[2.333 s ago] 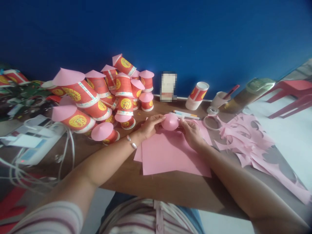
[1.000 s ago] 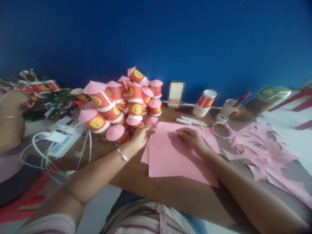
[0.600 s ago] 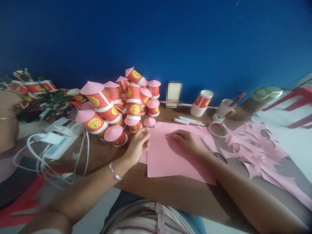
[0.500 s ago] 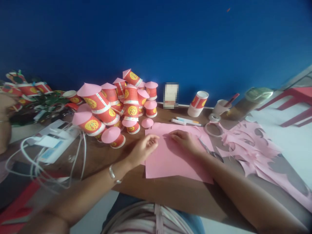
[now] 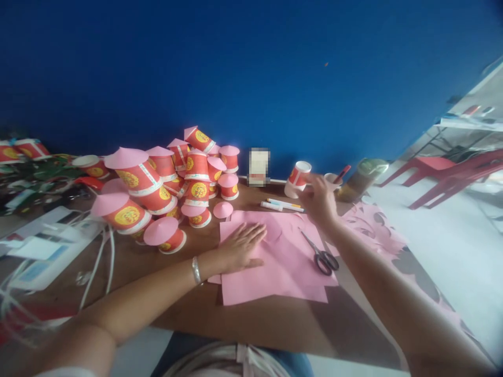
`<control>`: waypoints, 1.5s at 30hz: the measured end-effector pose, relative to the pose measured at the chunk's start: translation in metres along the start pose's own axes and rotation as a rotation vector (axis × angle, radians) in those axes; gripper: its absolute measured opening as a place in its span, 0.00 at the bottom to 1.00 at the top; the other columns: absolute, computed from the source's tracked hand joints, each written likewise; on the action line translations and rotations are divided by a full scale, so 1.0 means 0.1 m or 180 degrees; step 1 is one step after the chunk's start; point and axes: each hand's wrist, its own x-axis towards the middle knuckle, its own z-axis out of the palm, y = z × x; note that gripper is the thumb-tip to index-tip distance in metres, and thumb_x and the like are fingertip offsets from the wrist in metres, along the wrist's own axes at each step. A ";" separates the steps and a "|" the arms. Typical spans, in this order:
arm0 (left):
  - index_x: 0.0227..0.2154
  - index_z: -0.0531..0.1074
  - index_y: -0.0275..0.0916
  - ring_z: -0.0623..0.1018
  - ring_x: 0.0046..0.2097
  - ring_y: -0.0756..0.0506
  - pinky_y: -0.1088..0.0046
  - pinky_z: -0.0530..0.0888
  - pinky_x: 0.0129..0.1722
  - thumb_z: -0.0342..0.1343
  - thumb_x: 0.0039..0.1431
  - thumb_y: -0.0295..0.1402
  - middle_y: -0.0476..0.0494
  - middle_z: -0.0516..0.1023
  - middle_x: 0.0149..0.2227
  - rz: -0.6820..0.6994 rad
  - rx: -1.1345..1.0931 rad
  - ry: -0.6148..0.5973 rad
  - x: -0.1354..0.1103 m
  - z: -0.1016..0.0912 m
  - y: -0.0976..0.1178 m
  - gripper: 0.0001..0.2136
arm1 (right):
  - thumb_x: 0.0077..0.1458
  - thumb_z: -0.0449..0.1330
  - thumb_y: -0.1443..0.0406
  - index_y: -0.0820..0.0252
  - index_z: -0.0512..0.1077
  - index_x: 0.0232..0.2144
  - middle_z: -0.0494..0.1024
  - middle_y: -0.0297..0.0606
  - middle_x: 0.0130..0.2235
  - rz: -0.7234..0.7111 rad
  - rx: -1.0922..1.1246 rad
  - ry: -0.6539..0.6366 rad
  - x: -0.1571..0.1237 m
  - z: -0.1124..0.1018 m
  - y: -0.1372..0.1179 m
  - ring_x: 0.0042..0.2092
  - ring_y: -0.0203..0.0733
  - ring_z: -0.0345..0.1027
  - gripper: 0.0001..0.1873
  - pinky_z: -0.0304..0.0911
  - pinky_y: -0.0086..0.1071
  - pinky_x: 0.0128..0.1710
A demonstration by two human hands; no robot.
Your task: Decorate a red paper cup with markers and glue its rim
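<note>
- Left hand (image 5: 241,251): spread flat on pink paper (image 5: 275,288), gripping nothing.
- Right hand (image 5: 322,201): half-curled near stacked cups (image 5: 297,180); cannot tell its hold.
- White cup (image 5: 334,179): contains a red stick (image 5: 345,173).

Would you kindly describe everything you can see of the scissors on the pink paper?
The scissors have two dark finger loops and slim, metallic-looking grey blades. They lie on the right part of the pink paper, tips pointing away and leftward, loops near the paper's right edge. The blades look closed or nearly so. Only the paper seems to touch them.
</note>
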 end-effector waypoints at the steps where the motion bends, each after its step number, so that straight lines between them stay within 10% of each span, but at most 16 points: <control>1: 0.78 0.47 0.31 0.50 0.80 0.30 0.47 0.49 0.78 0.47 0.71 0.61 0.26 0.48 0.79 0.0014 0.0042 0.0024 -0.01 0.01 -0.01 0.45 | 0.63 0.60 0.56 0.56 0.73 0.60 0.76 0.51 0.62 -0.0071 -0.0307 0.0137 0.16 -0.04 0.04 0.63 0.59 0.69 0.24 0.69 0.52 0.61; 6: 0.79 0.47 0.35 0.54 0.79 0.32 0.51 0.52 0.78 0.47 0.71 0.60 0.28 0.51 0.78 0.0088 0.0238 0.0242 -0.04 0.08 -0.04 0.44 | 0.64 0.62 0.55 0.62 0.66 0.68 0.72 0.56 0.66 -0.0003 -0.1179 -0.0074 0.72 0.03 0.25 0.66 0.65 0.63 0.34 0.64 0.58 0.64; 16: 0.79 0.45 0.35 0.52 0.80 0.32 0.50 0.50 0.78 0.47 0.72 0.59 0.28 0.49 0.79 0.0110 0.0422 0.0333 -0.01 0.19 -0.05 0.44 | 0.58 0.64 0.63 0.55 0.81 0.53 0.81 0.50 0.55 0.0239 -0.1454 -0.0597 1.03 0.08 0.46 0.57 0.60 0.73 0.21 0.72 0.48 0.55; 34: 0.78 0.49 0.32 0.52 0.80 0.31 0.46 0.47 0.79 0.47 0.72 0.60 0.27 0.49 0.78 0.0053 0.0193 0.0320 -0.02 0.13 0.02 0.44 | 0.58 0.65 0.64 0.60 0.78 0.54 0.79 0.51 0.52 -0.0230 -0.0848 0.0028 1.26 -0.44 0.00 0.55 0.56 0.73 0.21 0.69 0.50 0.59; 38: 0.77 0.54 0.37 0.56 0.79 0.30 0.43 0.53 0.78 0.54 0.69 0.59 0.28 0.55 0.78 0.0094 -0.0451 0.0490 0.00 0.11 -0.05 0.43 | 0.59 0.67 0.62 0.59 0.78 0.53 0.78 0.49 0.54 -0.0466 -0.0154 0.0179 1.01 -0.51 -0.31 0.49 0.49 0.76 0.20 0.73 0.47 0.55; 45: 0.75 0.54 0.47 0.62 0.76 0.27 0.41 0.63 0.73 0.70 0.58 0.53 0.30 0.62 0.74 -0.0413 -0.2892 0.1666 0.10 -0.14 -0.08 0.48 | 0.60 0.68 0.57 0.56 0.79 0.49 0.82 0.44 0.48 -0.0384 0.1235 -0.1198 -0.05 0.09 -0.56 0.49 0.48 0.79 0.16 0.79 0.43 0.50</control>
